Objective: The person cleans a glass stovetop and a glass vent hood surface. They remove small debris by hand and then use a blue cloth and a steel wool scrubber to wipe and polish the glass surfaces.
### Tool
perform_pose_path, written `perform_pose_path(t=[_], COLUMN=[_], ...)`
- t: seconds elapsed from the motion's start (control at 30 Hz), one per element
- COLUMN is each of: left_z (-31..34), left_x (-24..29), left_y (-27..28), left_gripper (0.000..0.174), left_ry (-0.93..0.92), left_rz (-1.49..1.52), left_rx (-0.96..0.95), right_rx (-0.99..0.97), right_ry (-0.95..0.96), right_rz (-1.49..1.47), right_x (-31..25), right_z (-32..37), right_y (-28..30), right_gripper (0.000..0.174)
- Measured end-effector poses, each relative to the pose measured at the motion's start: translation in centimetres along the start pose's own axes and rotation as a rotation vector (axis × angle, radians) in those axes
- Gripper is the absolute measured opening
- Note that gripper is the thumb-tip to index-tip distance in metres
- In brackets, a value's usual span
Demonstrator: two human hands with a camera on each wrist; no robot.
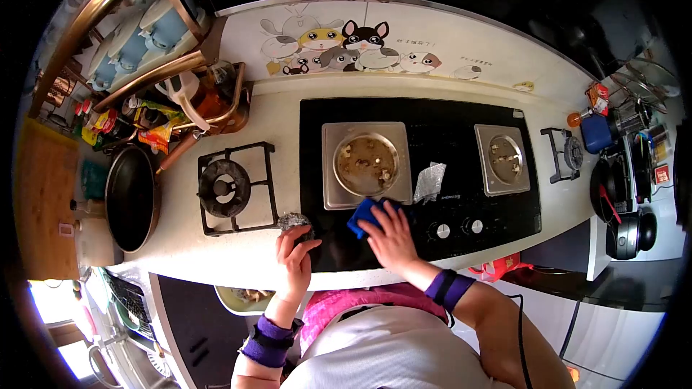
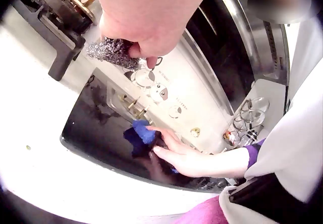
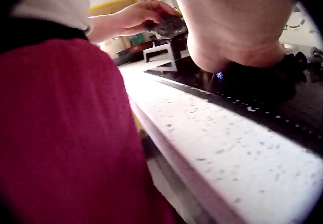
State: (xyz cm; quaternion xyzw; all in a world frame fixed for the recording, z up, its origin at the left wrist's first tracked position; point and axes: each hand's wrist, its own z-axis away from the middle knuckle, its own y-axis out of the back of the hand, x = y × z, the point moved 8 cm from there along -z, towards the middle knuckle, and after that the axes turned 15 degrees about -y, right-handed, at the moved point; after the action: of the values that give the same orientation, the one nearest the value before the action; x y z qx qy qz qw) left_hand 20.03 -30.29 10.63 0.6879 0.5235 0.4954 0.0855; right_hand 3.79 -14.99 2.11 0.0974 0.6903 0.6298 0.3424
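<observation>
My left hand (image 1: 293, 263) holds a silvery steel wool scrubber (image 2: 112, 52) in its fingertips, over the near left corner of the black glass hob (image 1: 441, 137). With its fingers over a blue cloth (image 1: 362, 217), my right hand (image 1: 394, 238) is at the hob's front, just below the left burner well. In the left wrist view the cloth shows bunched between thumb and fingers. Food bits lie in the left burner well (image 1: 366, 163) and the right burner well (image 1: 506, 159). Between the wells lies a crumpled silvery piece (image 1: 430, 182).
One black pan support (image 1: 272, 194) with its burner stands on the counter left of the hob; another pan support (image 1: 555, 153) is at the right. A frying pan (image 1: 132, 198) leans at the left, below a rack of bottles. Two knobs (image 1: 443, 231) rise from the hob's front.
</observation>
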Motion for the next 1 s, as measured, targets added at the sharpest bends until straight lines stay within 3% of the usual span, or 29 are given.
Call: perform_pose_path(t=[0.1, 0.23, 0.37, 0.47, 0.7, 0.83, 0.93, 1.0], left_z=[-0.7, -2.6, -3.5, -3.0, -1.3, -1.6, -1.9, -1.9], left_x=[0.3, 1.2, 1.9, 2.3, 1.1, 0.6, 0.4, 0.4], left_y=[-0.8, -1.1, -1.1, -1.4, -2.9, -2.7, -2.2, -2.1], left_gripper=[0.034, 0.033, 0.036, 0.036, 0.035, 0.036, 0.036, 0.036], left_ry=[-0.012, -0.046, -0.039, -0.012, -0.009, -0.012, 0.005, 0.015], left_rz=[0.021, 0.032, 0.020, 0.014, 0.027, 0.036, 0.047, 0.054], left_rx=[-0.026, -0.066, -0.059, -0.067, -0.095, -0.070, -0.057, -0.050], right_rx=[-0.053, 0.040, 0.264, 0.321, 0.086, -0.022, 0.013, -0.047], right_ry=[0.177, 0.239, 0.107, 0.020, 0.118, 0.102, 0.124, 0.136], right_rz=[-0.008, -0.095, -0.133, -0.203, -0.221, -0.103, -0.104, -0.110], right_x=[-3.4, -5.7, -5.8, -5.0, -1.8, 0.7, -0.3, -2.2], right_z=[0.4, -5.0, -9.8, -11.3, -8.7, -7.8, -7.8, -7.9], right_y=[-1.4, -0.9, 0.1, 0.4, 1.2, 3.0, 2.8, 0.6], right_gripper=[0.056, 0.045, 0.045, 0.048, 0.055, 0.046, 0.048, 0.059])
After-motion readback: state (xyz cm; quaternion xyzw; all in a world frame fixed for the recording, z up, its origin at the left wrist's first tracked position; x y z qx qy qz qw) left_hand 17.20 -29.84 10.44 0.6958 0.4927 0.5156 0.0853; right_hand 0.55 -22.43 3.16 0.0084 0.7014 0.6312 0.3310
